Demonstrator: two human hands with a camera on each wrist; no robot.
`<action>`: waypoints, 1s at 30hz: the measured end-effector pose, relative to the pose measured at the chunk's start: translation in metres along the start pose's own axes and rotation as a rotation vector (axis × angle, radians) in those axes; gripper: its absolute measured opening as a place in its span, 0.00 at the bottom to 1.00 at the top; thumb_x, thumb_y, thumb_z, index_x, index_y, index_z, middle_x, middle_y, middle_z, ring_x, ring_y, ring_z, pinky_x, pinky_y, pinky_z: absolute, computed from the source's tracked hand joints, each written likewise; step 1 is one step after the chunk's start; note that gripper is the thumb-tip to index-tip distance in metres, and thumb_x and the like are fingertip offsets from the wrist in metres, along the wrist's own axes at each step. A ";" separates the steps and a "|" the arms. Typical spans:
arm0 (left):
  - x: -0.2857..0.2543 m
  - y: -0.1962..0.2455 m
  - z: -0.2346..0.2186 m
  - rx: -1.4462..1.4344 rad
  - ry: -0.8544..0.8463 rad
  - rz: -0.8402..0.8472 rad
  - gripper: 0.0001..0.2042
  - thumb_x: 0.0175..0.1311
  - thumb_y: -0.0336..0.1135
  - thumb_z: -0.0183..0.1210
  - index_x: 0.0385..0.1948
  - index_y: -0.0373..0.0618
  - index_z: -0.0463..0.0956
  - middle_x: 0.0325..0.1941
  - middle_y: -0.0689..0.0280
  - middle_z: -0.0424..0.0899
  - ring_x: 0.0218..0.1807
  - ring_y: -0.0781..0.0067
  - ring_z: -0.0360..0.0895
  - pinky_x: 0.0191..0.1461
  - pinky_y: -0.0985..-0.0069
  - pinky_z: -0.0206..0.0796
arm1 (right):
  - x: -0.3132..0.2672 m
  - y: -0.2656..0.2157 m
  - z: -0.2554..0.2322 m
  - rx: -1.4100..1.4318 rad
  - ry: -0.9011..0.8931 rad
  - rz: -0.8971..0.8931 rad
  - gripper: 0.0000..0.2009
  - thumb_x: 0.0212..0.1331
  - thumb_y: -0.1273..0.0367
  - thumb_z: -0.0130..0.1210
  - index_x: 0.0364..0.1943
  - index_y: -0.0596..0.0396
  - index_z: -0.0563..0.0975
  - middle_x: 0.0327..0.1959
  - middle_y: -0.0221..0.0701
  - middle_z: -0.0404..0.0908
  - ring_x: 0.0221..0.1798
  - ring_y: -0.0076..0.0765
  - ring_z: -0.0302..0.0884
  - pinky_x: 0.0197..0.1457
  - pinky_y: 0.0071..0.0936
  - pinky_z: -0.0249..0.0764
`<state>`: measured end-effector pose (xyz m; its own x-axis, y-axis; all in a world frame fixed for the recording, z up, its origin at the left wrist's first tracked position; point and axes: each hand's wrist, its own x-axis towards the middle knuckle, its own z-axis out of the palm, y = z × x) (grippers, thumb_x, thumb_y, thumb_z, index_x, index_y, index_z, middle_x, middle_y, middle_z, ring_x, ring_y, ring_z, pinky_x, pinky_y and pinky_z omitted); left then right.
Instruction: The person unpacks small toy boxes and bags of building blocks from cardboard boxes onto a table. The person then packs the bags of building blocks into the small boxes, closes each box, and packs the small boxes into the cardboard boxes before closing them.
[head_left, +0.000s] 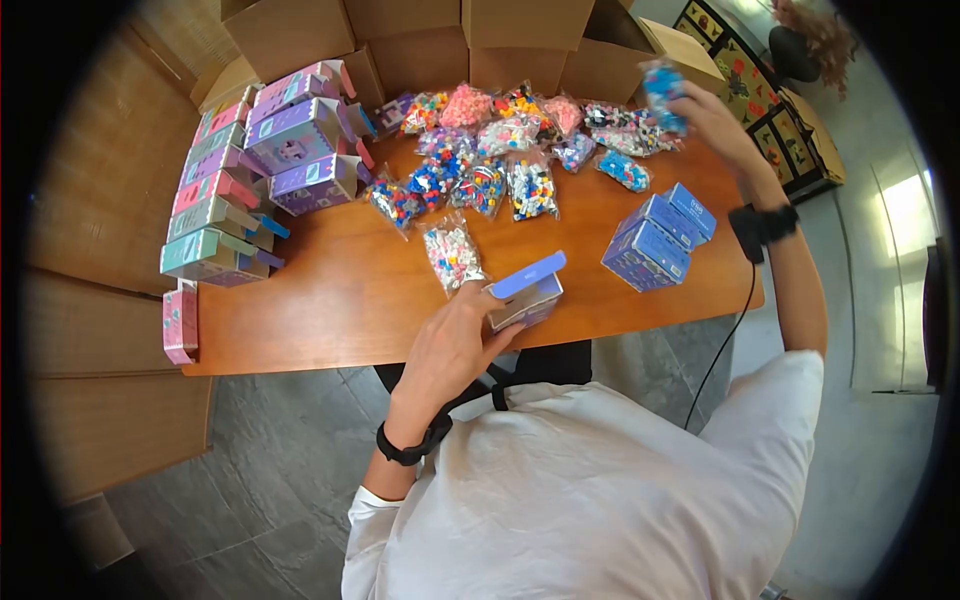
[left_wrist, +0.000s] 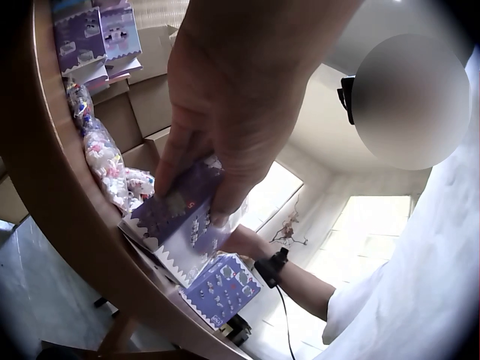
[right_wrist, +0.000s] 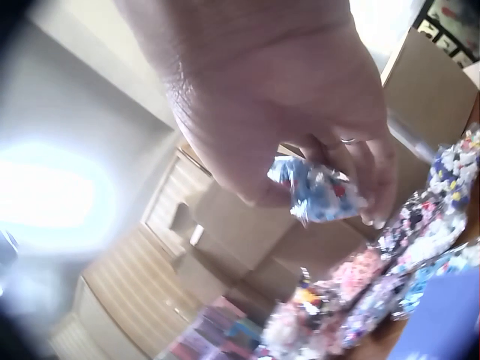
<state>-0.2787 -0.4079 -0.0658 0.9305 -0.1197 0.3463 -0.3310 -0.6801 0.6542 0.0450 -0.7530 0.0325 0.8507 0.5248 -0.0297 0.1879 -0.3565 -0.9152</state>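
Note:
At the table's front edge, my left hand (head_left: 447, 345) grips a small purple box (head_left: 527, 304) whose lid flap stands up. The left wrist view shows the thumb and fingers on opposite sides of this purple box (left_wrist: 180, 217). Over the back right of the table, my right hand (head_left: 718, 125) holds up a clear bag of blue pieces (head_left: 663, 97). In the right wrist view the bag (right_wrist: 319, 196) sits between thumb and fingers. A bag of white and pink pieces (head_left: 453, 252) lies just beyond the left hand. Blue boxes (head_left: 645, 245) stand right of the purple box.
Several bags of coloured pieces (head_left: 480, 185) cover the back middle of the wooden table (head_left: 320, 310). Pastel boxes (head_left: 215, 215) stand in rows along its left side. Large cardboard boxes (head_left: 410, 60) line the back edge. A black cable (head_left: 722, 340) hangs from the right wrist.

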 end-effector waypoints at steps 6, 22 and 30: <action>0.010 -0.004 0.014 -0.127 0.072 0.020 0.20 0.56 0.31 0.75 0.44 0.40 0.72 0.45 0.53 0.84 0.43 0.48 0.83 0.44 0.60 0.77 | -0.107 -0.090 0.079 0.682 -0.006 -0.092 0.27 0.74 0.55 0.53 0.66 0.63 0.70 0.55 0.41 0.81 0.52 0.36 0.83 0.48 0.34 0.81; 0.012 -0.014 0.020 -0.275 0.023 0.048 0.28 0.52 0.26 0.75 0.53 0.39 0.68 0.50 0.54 0.83 0.45 0.49 0.83 0.46 0.60 0.77 | -0.128 -0.064 0.215 -0.345 -0.371 -0.667 0.28 0.45 0.76 0.69 0.56 0.55 0.76 0.56 0.36 0.80 0.60 0.47 0.78 0.65 0.42 0.73; 0.013 -0.011 0.020 -0.148 0.051 0.073 0.28 0.50 0.26 0.76 0.51 0.39 0.69 0.51 0.54 0.83 0.45 0.48 0.83 0.47 0.60 0.76 | -0.119 -0.071 0.201 -0.513 -0.385 -0.508 0.28 0.49 0.76 0.66 0.58 0.53 0.73 0.53 0.36 0.81 0.49 0.51 0.82 0.52 0.43 0.77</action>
<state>-0.2597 -0.4160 -0.0821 0.8951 -0.1254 0.4278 -0.4205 -0.5563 0.7167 -0.1685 -0.6348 0.0198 0.3908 0.9129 0.1179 0.7857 -0.2642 -0.5594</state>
